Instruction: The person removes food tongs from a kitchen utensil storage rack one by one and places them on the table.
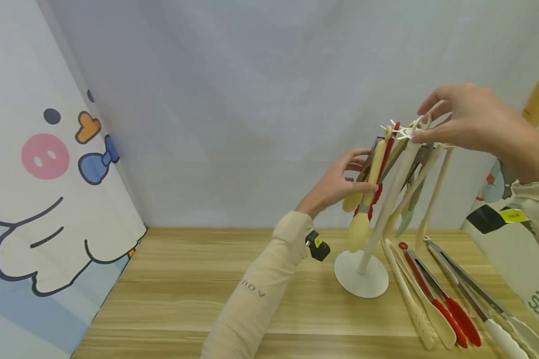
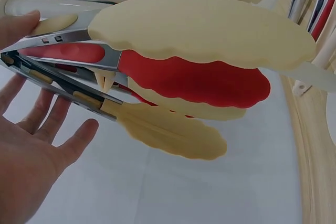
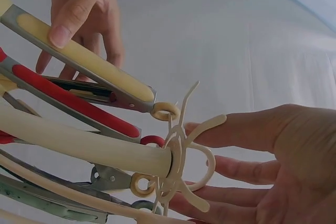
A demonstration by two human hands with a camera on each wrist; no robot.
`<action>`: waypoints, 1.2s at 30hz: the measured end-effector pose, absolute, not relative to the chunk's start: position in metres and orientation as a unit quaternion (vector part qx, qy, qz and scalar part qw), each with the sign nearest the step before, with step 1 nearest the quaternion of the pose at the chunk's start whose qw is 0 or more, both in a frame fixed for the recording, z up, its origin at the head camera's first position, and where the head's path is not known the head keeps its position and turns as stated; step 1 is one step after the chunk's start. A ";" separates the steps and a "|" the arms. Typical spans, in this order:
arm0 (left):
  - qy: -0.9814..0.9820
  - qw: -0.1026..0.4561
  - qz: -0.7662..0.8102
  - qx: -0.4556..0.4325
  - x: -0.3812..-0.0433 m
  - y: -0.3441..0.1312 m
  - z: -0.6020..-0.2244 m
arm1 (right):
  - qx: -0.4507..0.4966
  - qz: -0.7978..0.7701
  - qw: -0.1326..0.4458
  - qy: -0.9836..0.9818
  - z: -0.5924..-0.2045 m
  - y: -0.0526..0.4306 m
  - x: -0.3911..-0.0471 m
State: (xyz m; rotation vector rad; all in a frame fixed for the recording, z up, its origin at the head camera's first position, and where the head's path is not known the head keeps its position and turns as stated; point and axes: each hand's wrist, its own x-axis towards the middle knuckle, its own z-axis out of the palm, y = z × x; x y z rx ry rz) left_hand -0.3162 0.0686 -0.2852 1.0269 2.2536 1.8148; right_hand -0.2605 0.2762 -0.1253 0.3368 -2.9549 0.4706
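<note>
A white utensil rack [image 1: 393, 199] stands on a round base, with several tongs and other utensils hanging from its hooks. My left hand [image 1: 337, 182] holds hanging tongs from the left side. Its thumb lies on the handle of the pale yellow tongs [image 2: 199, 30], while the fingers reach behind to metal-handled tongs with a yellow head [image 2: 173, 132]. Between these hang red tongs [image 2: 194, 80]. Above, my right hand [image 1: 480, 117] pinches the rack's top, the thumb in front and fingers behind by the loop [image 3: 210, 167] and hooks. The rack's hub partly hides those fingertips.
On the wooden table [image 1: 184, 299], right of the base, lie cream tongs [image 1: 406, 286], red tongs [image 1: 453, 314] and steel tongs with white tips [image 1: 505, 339]. A pale curtain [image 1: 233, 124] hangs behind; a cartoon-printed cloth [image 1: 13, 209] is at the left.
</note>
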 end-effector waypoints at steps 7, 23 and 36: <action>0.735 0.017 0.588 0.338 -0.313 0.065 -0.285 | 0.117 0.141 0.063 -0.981 -0.124 0.274 -0.264; 0.760 -0.042 0.555 0.335 -0.302 0.065 -0.284 | 0.160 0.116 0.061 -0.978 -0.126 0.273 -0.267; 0.770 -0.096 0.541 0.325 -0.292 0.059 -0.281 | 0.167 0.102 0.058 -0.979 -0.130 0.270 -0.266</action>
